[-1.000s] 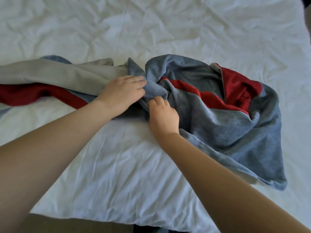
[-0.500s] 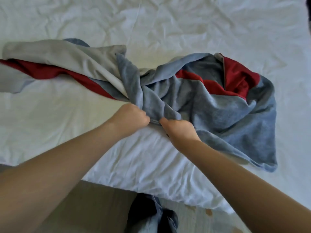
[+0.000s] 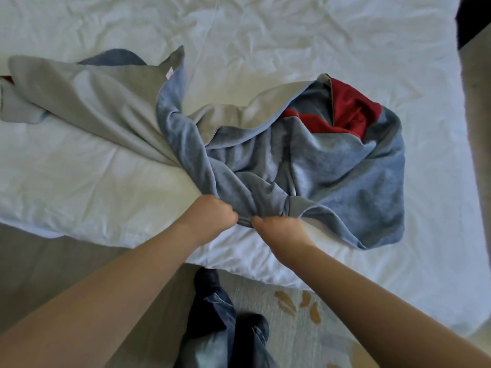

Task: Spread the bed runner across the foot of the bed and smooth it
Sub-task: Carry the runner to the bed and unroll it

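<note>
Both hands, left hand [image 3: 212,213] and right hand [image 3: 279,229], fingers clamped on the bed runner [image 3: 305,166] edge, have dragged it to the bed [image 3: 93,181] foot edge, still bunched, unspread.

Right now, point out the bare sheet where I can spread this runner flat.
Bare sheet lies wide beyond the runner, at near left between its grey stretch and the sheet's near edge, and along the right side. Crowded: the middle, where it bunches and left hand and right hand grip it.

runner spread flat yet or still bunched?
Bunched: the bed runner lies twisted and folded, both hands gripping one gathered edge near the sheet front.
</note>
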Demonstrator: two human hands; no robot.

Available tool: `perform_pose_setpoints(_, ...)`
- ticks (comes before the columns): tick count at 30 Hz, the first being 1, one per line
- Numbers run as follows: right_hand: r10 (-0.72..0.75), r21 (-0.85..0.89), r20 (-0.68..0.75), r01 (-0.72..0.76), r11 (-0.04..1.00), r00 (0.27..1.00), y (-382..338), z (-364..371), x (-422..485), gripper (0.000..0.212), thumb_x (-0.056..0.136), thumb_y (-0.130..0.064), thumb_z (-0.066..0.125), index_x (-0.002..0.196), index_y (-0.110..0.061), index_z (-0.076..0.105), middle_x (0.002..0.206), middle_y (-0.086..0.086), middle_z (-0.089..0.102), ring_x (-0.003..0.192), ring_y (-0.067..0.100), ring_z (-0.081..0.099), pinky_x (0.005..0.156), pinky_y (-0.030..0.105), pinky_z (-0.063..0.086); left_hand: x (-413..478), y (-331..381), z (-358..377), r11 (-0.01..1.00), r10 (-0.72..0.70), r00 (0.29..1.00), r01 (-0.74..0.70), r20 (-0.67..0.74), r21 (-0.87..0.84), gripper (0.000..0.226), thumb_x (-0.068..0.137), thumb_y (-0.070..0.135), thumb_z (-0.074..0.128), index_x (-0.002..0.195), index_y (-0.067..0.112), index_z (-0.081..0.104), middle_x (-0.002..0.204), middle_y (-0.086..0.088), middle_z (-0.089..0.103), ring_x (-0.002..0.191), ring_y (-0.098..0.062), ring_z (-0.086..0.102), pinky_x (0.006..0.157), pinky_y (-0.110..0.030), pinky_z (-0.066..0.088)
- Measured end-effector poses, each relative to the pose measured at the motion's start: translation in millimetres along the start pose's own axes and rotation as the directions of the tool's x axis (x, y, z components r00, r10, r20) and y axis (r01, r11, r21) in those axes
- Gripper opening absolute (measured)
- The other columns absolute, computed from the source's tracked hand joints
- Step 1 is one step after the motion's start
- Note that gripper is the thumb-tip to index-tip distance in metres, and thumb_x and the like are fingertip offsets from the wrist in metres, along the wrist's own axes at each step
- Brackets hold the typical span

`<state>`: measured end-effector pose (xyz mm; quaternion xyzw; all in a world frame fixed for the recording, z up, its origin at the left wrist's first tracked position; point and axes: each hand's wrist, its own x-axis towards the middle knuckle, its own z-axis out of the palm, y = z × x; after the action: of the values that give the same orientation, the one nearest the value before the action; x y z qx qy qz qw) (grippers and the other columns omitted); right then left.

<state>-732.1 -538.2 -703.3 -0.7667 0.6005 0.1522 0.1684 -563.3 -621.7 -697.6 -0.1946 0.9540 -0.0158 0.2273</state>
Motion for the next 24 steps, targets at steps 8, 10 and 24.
perform_pose_setpoints(8,-0.01,0.142,-0.108,0.025,0.99,0.994,-8,-49,28,0.042,0.088,-0.042,0.053,0.124,-0.021,0.041,0.095,0.001,0.061,0.083,0.025,0.061,0.056,0.031,0.04,-19,-69,-15,0.982,-0.095,0.918,0.024,-0.385,-0.186,0.031,0.078,0.015,0.059,0.108,0.013,0.067,0.117,-0.008,0.065,0.11,-0.026,0.06,0.094,-0.037,0.048)
perform_pose_setpoints(10,0.018,0.152,-0.191,0.012,0.988,0.981,-9,-72,50,0.048,0.087,-0.045,0.052,0.129,-0.023,0.04,0.102,0.0,0.06,0.088,0.025,0.06,0.056,0.031,0.037,-23,-100,-23,0.981,-0.125,0.905,0.05,-0.406,-0.19,0.039,0.071,0.011,0.062,0.11,0.009,0.066,0.12,-0.014,0.063,0.11,-0.03,0.06,0.095,-0.042,0.048)
perform_pose_setpoints(24,0.333,0.296,-0.255,-0.255,0.921,0.908,-62,-145,208,0.052,0.089,-0.046,0.052,0.134,-0.022,0.037,0.119,0.006,0.058,0.099,0.03,0.06,0.06,0.032,0.039,3,-286,-20,0.993,-0.059,0.943,0.023,-0.328,-0.114,0.054,0.07,0.018,0.06,0.124,0.018,0.056,0.13,-0.007,0.054,0.121,-0.025,0.05,0.102,-0.038,0.036)
